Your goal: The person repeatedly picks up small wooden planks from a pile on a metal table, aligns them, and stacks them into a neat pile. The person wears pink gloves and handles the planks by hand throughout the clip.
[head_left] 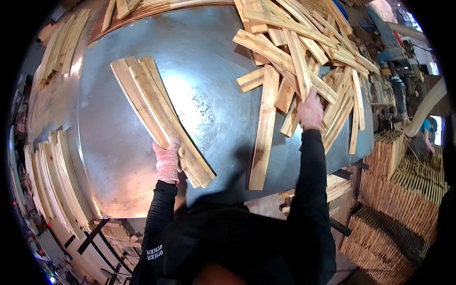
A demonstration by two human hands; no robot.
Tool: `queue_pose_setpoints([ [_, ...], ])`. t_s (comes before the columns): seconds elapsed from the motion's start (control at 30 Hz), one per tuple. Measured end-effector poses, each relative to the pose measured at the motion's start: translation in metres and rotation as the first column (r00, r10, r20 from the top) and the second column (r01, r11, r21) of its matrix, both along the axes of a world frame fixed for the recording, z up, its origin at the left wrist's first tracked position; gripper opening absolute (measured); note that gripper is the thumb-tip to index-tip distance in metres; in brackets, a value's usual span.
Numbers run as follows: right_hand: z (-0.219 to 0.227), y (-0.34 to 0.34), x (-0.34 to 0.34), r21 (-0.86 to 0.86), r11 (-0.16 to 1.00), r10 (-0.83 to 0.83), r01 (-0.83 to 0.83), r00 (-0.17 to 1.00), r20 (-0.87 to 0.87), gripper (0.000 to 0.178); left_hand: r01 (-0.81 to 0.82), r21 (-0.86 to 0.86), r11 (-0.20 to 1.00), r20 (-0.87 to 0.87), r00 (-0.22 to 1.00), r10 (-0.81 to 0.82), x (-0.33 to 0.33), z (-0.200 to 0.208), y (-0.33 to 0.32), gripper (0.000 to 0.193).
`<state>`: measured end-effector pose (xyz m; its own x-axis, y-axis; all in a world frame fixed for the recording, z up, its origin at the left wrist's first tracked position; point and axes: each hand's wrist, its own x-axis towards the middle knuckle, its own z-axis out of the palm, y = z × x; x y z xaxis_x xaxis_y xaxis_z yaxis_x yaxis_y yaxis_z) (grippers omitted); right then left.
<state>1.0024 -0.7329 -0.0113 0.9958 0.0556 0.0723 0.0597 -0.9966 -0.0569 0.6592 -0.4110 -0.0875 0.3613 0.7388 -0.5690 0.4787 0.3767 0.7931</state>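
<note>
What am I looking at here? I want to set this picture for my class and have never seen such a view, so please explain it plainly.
The picture comes from a wide fisheye camera worn on a person's head, looking down, so straight edges bend near the rim. No machine is at work here: the two gloved hands are the person's own, in black sleeves. The left hand grips a small bundle of curved wooden slats lying on a grey metal table. The right hand reaches into a loose pile of slats at the table's far right. More slats are stacked along the left edge, and wooden stacks stand to the right.
</note>
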Motion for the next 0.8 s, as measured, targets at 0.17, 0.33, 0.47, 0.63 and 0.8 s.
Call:
queue_pose_setpoints([
  [0.17,-0.018,0.034,-0.161,0.633,0.77,0.339,-0.084,0.894,-0.294,0.061,0.0,0.121,0.993,-0.013,1.0,0.001,-0.035,0.012,0.019,0.095],
  [0.33,-0.061,0.16,-0.256,0.773,0.629,0.62,0.079,0.549,-0.56,0.069,0.428,0.391,0.815,-0.561,0.812,-0.157,-0.057,0.071,0.047,0.105],
  [0.47,-0.077,0.255,-0.299,0.564,0.731,0.677,-0.383,0.31,-0.667,0.075,0.648,0.275,0.711,-0.783,0.58,-0.225,-0.066,0.059,0.025,0.108],
  [0.63,-0.105,0.231,-0.281,0.671,0.448,0.879,-0.591,0.154,-0.452,0.052,0.499,0.43,0.752,-0.475,0.834,-0.281,-0.082,0.044,0.004,0.107],
  [0.8,-0.021,0.142,-0.121,0.369,0.668,0.714,-0.646,0.697,-0.072,0.065,0.532,0.425,0.732,-0.656,0.739,-0.155,-0.078,0.054,-0.027,0.109],
])
